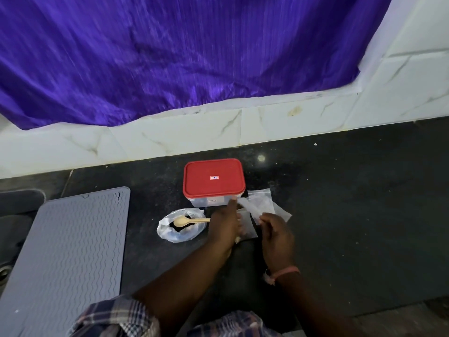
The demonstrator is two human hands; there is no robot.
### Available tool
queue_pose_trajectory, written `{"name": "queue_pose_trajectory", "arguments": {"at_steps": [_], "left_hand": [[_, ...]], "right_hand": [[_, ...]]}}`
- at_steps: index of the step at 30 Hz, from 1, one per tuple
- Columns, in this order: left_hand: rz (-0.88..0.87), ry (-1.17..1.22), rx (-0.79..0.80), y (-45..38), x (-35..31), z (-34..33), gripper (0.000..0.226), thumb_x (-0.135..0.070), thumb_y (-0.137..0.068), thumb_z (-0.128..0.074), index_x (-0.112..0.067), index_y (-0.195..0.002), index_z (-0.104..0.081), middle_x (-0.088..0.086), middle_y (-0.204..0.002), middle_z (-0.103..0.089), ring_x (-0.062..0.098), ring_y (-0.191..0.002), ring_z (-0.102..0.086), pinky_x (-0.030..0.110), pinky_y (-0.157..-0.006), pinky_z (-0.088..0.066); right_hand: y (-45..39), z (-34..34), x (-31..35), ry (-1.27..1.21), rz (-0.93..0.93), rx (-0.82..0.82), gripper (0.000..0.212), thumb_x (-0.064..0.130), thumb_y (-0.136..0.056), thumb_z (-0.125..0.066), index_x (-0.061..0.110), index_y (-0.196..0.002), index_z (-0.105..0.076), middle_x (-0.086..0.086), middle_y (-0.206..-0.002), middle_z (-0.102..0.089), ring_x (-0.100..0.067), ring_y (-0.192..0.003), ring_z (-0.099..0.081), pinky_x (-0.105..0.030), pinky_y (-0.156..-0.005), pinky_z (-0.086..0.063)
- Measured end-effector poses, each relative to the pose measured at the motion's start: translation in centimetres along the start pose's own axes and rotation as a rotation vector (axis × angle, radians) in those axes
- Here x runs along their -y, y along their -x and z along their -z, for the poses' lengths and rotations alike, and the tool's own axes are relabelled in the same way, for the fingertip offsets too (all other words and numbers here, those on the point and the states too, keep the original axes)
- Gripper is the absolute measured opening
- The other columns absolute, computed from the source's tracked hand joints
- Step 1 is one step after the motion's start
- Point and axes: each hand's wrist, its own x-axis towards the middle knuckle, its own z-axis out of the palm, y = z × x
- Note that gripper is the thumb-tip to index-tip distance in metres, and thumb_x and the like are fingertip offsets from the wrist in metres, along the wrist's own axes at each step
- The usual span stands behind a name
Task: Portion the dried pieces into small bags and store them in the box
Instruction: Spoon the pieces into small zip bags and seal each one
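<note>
Two hands' fingers apparently pinching a small bag (247, 227) beside lidded box (213, 182), spoon (188, 221).

Both forearms reach forward from the near edge of the worktop toward its middle, bare below rolled checked sleeves, the right wrist wearing a pink thread band. The left hand (224, 223) lies palm down, its index finger stretched straight ahead and the other fingers curled under, though the blur hides whether they grip anything. The right hand (275, 235) sits just beside it, back upward, its thumb and fingers pinched together at the front.
</note>
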Motion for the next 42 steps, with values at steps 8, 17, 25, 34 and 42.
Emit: {"name": "queue_pose_trajectory", "arguments": {"at_steps": [8, 17, 25, 34, 42], "left_hand": [[-0.039, 0.019, -0.069, 0.8, -2.5, 4.7, 0.010, -0.002, -0.089, -0.068, -0.006, -0.084, -0.075, 0.022, -0.085, -0.074, 0.032, -0.074, -0.071, 0.040, -0.072, -0.060], [-0.064, 0.088, 0.014, 1.8, -2.5, 8.1, 0.010, 0.000, -0.089, -0.070, 0.004, -0.095, -0.078, 0.026, -0.085, -0.075, 0.031, -0.073, -0.070, 0.041, -0.078, -0.058], [-0.079, 0.166, 0.012, 3.4, -3.1, 10.4, 0.015, 0.007, -0.087, -0.071, 0.009, -0.103, -0.072, 0.021, -0.078, -0.071, 0.018, -0.057, -0.068, 0.027, -0.057, -0.058], [-0.150, 0.109, 0.034, 4.1, -3.0, 11.2, 0.012, 0.012, -0.085, -0.070, 0.015, -0.097, -0.071, 0.023, -0.078, -0.073, 0.024, -0.062, -0.070, 0.029, -0.063, -0.062], [0.043, 0.121, -0.076, 3.1, -3.4, 12.4, 0.004, 0.001, -0.088, -0.073, -0.002, -0.091, -0.074, 0.021, -0.089, -0.077, 0.029, -0.082, -0.073, 0.044, -0.087, -0.061]], "right_hand": [[2.5, -0.6, 2.2, 0.006, 0.210, 0.200, 0.021, 0.013, -0.095, -0.055, 0.018, -0.109, -0.071, 0.010, -0.132, -0.059, -0.008, -0.125, -0.052, -0.019, -0.110, -0.036], [1.5, -2.2, 12.5, -0.305, -0.050, 0.208, 0.011, 0.014, -0.094, -0.064, 0.023, -0.093, -0.069, 0.013, -0.088, -0.070, -0.002, -0.086, -0.066, -0.021, -0.078, -0.053], [1.8, -3.9, 13.8, -0.445, -0.326, 0.247, 0.005, 0.022, -0.088, -0.073, 0.021, -0.083, -0.073, 0.002, -0.077, -0.073, -0.014, -0.075, -0.071, -0.046, -0.074, -0.061], [0.9, -3.7, 14.9, -0.501, -0.372, 0.382, 0.013, 0.015, -0.092, -0.068, 0.007, -0.084, -0.074, -0.007, -0.076, -0.074, -0.015, -0.067, -0.069, -0.027, -0.064, -0.059], [0.1, -3.6, 13.5, -0.288, -0.286, 0.507, 0.012, 0.017, -0.097, -0.059, 0.012, -0.089, -0.067, -0.005, -0.080, -0.072, -0.014, -0.067, -0.070, -0.029, -0.068, -0.059]]}}
